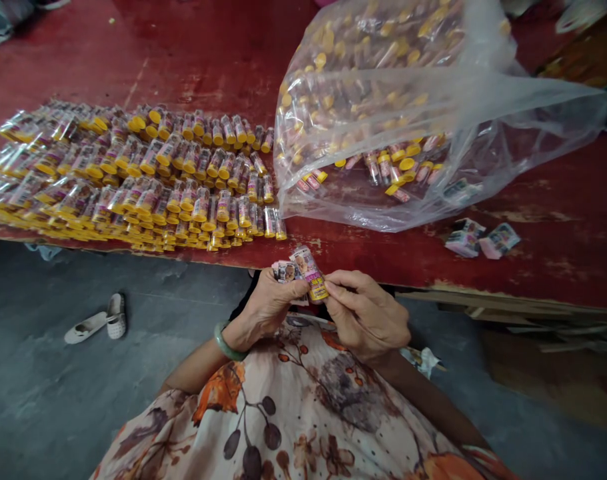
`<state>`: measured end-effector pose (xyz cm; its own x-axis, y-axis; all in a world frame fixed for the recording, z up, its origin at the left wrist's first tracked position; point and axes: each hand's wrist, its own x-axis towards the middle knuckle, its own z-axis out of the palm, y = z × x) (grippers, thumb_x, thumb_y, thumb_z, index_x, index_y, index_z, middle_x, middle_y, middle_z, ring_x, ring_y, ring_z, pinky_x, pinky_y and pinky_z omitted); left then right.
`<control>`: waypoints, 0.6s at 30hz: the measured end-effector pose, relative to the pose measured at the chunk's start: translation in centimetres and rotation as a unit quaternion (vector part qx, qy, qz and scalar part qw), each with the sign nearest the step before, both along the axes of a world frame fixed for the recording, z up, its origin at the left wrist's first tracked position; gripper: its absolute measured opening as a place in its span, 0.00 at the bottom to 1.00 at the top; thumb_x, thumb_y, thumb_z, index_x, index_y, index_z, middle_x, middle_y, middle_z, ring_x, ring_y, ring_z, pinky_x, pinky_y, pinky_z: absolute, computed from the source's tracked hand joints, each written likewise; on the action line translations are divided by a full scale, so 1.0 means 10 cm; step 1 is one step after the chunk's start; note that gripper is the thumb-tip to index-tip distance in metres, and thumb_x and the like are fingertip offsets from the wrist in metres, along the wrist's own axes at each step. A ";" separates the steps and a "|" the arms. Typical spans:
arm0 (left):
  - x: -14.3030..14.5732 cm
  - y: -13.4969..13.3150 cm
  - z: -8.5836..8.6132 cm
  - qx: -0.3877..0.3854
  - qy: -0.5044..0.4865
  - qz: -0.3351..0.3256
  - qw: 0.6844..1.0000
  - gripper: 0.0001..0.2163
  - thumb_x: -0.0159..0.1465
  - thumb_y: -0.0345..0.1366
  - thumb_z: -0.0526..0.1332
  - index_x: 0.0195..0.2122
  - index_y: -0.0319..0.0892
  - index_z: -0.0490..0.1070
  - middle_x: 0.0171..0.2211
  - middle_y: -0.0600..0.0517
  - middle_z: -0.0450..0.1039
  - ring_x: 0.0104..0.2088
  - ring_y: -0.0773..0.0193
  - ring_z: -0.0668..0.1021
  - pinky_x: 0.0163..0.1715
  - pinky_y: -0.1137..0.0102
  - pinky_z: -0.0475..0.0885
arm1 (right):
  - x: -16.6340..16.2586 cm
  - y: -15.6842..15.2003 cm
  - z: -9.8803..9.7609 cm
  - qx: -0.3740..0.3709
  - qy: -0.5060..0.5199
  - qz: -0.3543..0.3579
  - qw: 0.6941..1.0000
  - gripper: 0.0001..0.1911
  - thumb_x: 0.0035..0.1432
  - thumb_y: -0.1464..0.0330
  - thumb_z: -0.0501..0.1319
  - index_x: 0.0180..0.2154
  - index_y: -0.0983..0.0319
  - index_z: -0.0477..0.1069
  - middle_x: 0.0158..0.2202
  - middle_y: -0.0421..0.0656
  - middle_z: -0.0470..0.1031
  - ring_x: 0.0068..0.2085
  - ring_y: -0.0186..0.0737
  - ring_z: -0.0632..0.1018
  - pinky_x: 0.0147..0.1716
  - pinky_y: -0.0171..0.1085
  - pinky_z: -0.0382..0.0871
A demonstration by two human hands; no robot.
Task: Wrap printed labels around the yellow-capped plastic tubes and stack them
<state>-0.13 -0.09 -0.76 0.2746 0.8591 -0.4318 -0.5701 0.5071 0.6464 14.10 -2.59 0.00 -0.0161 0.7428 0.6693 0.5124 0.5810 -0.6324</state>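
Close to my body, just off the table's front edge, my left hand is closed round a small bundle of printed labels. Its thumb presses on top, against the side of a small tube with a printed wrapper. My right hand pinches the yellow lower end of that tube between thumb and fingertips. The tube tilts, its top leaning up and left. Beyond my left hand lie stacked rows of wrapped tubes with yellow caps. Two bundles of printed labels rest on the table to the right.
A large clear plastic bag full of yellow-capped tubes lies open on the red table. Loose tubes spill at its mouth. White shoes stand on the grey floor at left. Flat boards are under the table at right.
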 end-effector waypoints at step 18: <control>-1.29 0.68 0.80 0.158 0.348 0.150 0.912 0.14 0.47 0.42 0.72 0.28 0.38 0.74 0.22 0.53 0.72 0.18 0.71 0.71 0.17 0.76 0.64 | 0.20 0.15 -0.21 0.068 -0.125 0.044 0.989 0.05 0.58 0.77 0.62 0.36 0.62 0.73 0.32 0.41 0.78 0.31 0.36 0.79 0.35 0.35 0.74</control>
